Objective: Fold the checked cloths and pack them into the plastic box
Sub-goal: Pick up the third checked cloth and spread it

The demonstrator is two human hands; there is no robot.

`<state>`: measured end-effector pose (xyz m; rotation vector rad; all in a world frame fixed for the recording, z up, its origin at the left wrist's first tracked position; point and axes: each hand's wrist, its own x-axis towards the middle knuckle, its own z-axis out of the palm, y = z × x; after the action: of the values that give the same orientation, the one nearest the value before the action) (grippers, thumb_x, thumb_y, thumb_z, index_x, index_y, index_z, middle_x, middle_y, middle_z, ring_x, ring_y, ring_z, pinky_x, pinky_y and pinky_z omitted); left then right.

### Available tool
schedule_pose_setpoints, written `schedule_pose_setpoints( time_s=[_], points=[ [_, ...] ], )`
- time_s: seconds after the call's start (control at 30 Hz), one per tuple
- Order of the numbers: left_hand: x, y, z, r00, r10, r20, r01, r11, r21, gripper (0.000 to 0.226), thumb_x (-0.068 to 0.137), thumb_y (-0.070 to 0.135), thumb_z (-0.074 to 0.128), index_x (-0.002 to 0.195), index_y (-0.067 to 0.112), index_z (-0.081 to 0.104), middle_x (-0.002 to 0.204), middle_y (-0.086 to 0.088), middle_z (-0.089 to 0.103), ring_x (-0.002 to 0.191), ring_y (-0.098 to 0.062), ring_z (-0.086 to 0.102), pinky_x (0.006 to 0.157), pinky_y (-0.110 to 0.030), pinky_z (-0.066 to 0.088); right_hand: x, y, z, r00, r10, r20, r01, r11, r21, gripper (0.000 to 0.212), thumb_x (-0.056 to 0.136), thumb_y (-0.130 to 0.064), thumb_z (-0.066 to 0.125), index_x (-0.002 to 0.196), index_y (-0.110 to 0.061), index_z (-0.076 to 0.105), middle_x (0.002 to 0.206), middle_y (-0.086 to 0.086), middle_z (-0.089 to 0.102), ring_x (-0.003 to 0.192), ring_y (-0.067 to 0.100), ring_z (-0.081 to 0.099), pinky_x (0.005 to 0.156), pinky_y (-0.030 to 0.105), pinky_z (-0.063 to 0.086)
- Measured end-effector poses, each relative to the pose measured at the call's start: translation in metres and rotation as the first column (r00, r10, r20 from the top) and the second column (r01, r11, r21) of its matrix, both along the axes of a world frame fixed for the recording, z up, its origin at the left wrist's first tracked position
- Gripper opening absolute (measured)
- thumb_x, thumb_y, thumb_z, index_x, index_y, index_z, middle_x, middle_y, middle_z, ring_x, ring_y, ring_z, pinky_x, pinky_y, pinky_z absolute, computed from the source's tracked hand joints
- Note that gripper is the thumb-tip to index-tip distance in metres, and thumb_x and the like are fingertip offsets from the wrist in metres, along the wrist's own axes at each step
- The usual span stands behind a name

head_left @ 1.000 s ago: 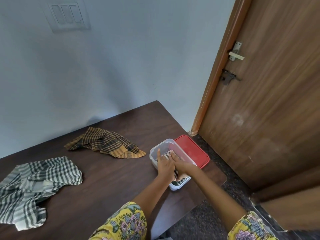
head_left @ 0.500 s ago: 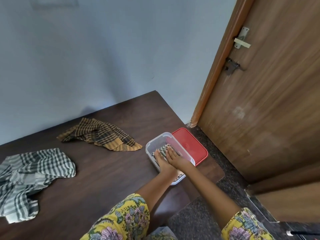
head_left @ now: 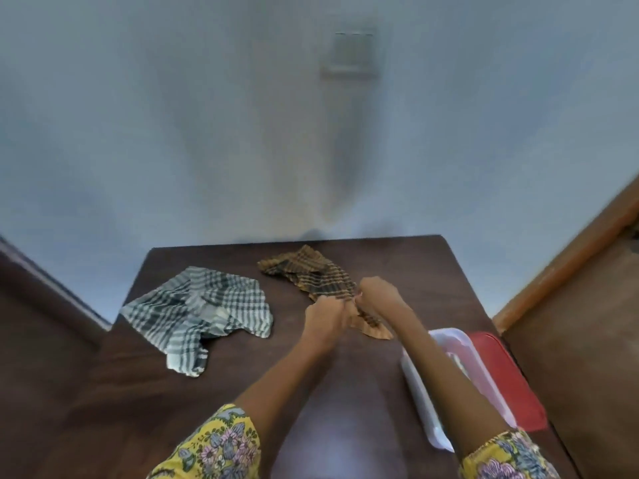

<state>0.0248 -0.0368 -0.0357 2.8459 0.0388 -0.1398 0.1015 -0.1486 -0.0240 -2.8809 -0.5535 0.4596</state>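
A brown and black checked cloth (head_left: pixel 311 274) lies crumpled at the back middle of the dark wooden table (head_left: pixel 345 382). My left hand (head_left: pixel 325 318) and my right hand (head_left: pixel 378 293) both grip its near edge, close together. A grey and white checked cloth (head_left: pixel 200 312) lies rumpled to the left, untouched. The clear plastic box (head_left: pixel 420 402) stands at the right, partly behind my right forearm, with something folded inside that is too blurred to make out.
A red lid (head_left: pixel 511 378) lies flat right of the box, at the table's right edge. A wooden door (head_left: pixel 581 340) stands on the right. A pale wall (head_left: pixel 242 133) runs behind the table. The frame is motion-blurred.
Both hands left the plastic box and moved left and away to the brown checked cloth, taking hold of it. The view swung left, so the box now sits at the right.
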Motion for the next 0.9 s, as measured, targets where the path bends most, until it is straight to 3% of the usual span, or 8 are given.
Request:
schedule_pose_setpoints(
  time_s=[0.17, 0.3, 0.37, 0.43, 0.57, 0.67, 0.77, 0.9],
  points=[
    [-0.041, 0.117, -0.033, 0.954, 0.251, -0.161, -0.238, 0.967, 0.093, 0.031, 0.094, 0.022, 0.041, 0.106, 0.004, 0.062, 0.112, -0.016, 0.065, 0.108, -0.033, 0.059, 0.085, -0.041, 0.047, -0.030, 0.125, -0.032, 0.945, 0.305, -0.116, -0.293, 0.950, 0.112, 0.025, 0.090, -0.015, 0.047, 0.105, -0.009, 0.066, 0.114, 0.013, 0.065, 0.108, 0.030, 0.059, 0.089, 0.038, 0.048],
    [-0.060, 0.177, -0.048, 0.888, 0.428, -0.165, -0.427, 0.903, 0.043, 0.029, 0.096, 0.022, 0.040, 0.113, 0.009, 0.060, 0.119, -0.012, 0.062, 0.113, -0.029, 0.056, 0.090, -0.038, 0.045, -0.061, 0.197, -0.051, 0.913, 0.394, -0.102, -0.370, 0.908, 0.198, 0.022, 0.088, -0.015, 0.046, 0.101, -0.007, 0.061, 0.109, 0.016, 0.064, 0.104, 0.033, 0.057, 0.082, 0.036, 0.045],
    [-0.067, 0.200, -0.053, 0.851, 0.505, -0.141, -0.495, 0.863, 0.103, 0.032, 0.095, 0.025, 0.045, 0.124, 0.011, 0.047, 0.129, -0.008, 0.050, 0.122, -0.025, 0.046, 0.092, -0.036, 0.044, -0.067, 0.228, -0.055, 0.911, 0.407, -0.060, -0.383, 0.891, 0.243, 0.020, 0.088, -0.018, 0.049, 0.100, -0.006, 0.059, 0.107, 0.017, 0.064, 0.103, 0.033, 0.058, 0.080, 0.037, 0.043],
    [-0.073, 0.217, -0.057, 0.793, 0.590, -0.152, -0.563, 0.805, 0.187, 0.048, 0.089, 0.029, 0.056, 0.130, 0.012, 0.036, 0.132, -0.008, 0.040, 0.125, -0.024, 0.039, 0.090, -0.035, 0.046, -0.071, 0.253, -0.063, 0.905, 0.424, -0.041, -0.401, 0.881, 0.252, 0.025, 0.087, -0.019, 0.053, 0.109, -0.008, 0.055, 0.110, 0.016, 0.064, 0.106, 0.032, 0.057, 0.082, 0.038, 0.043],
    [-0.075, 0.249, -0.068, 0.665, 0.695, -0.274, -0.681, 0.715, 0.158, 0.054, 0.089, 0.018, 0.057, 0.135, 0.011, 0.029, 0.135, -0.014, 0.043, 0.126, -0.029, 0.045, 0.094, -0.038, 0.046, -0.068, 0.279, -0.089, 0.911, 0.396, -0.112, -0.383, 0.916, 0.118, 0.055, 0.091, -0.024, 0.049, 0.140, -0.013, 0.029, 0.120, 0.017, 0.060, 0.109, 0.034, 0.057, 0.082, 0.039, 0.045],
    [-0.075, 0.271, -0.079, 0.683, 0.659, -0.315, -0.673, 0.735, 0.082, 0.036, 0.091, 0.016, 0.052, 0.126, 0.011, 0.045, 0.127, -0.011, 0.058, 0.120, -0.028, 0.055, 0.093, -0.037, 0.047, -0.055, 0.282, -0.102, 0.924, 0.341, -0.173, -0.337, 0.940, 0.051, 0.051, 0.093, -0.027, 0.047, 0.138, -0.008, 0.032, 0.124, 0.019, 0.056, 0.113, 0.035, 0.054, 0.087, 0.040, 0.045],
    [-0.076, 0.291, -0.082, 0.710, 0.644, -0.286, -0.671, 0.741, 0.003, 0.027, 0.091, 0.020, 0.048, 0.114, 0.012, 0.058, 0.123, -0.009, 0.061, 0.118, -0.028, 0.056, 0.092, -0.035, 0.047, -0.032, 0.282, -0.103, 0.961, 0.215, -0.171, -0.192, 0.971, 0.142, 0.044, 0.093, -0.021, 0.048, 0.132, -0.004, 0.037, 0.127, 0.021, 0.053, 0.117, 0.036, 0.051, 0.091, 0.040, 0.044],
    [-0.068, 0.312, -0.081, 0.850, 0.471, -0.238, -0.507, 0.853, -0.122, 0.031, 0.089, 0.030, 0.055, 0.110, 0.007, 0.058, 0.120, -0.012, 0.061, 0.114, -0.027, 0.055, 0.089, -0.035, 0.044, -0.002, 0.277, -0.095, 0.972, 0.042, -0.232, -0.003, 0.986, 0.169, 0.078, 0.090, -0.013, 0.052, 0.148, -0.003, 0.001, 0.155, 0.022, 0.011, 0.143, 0.036, 0.014, 0.108, 0.044, 0.033]
  ],
)
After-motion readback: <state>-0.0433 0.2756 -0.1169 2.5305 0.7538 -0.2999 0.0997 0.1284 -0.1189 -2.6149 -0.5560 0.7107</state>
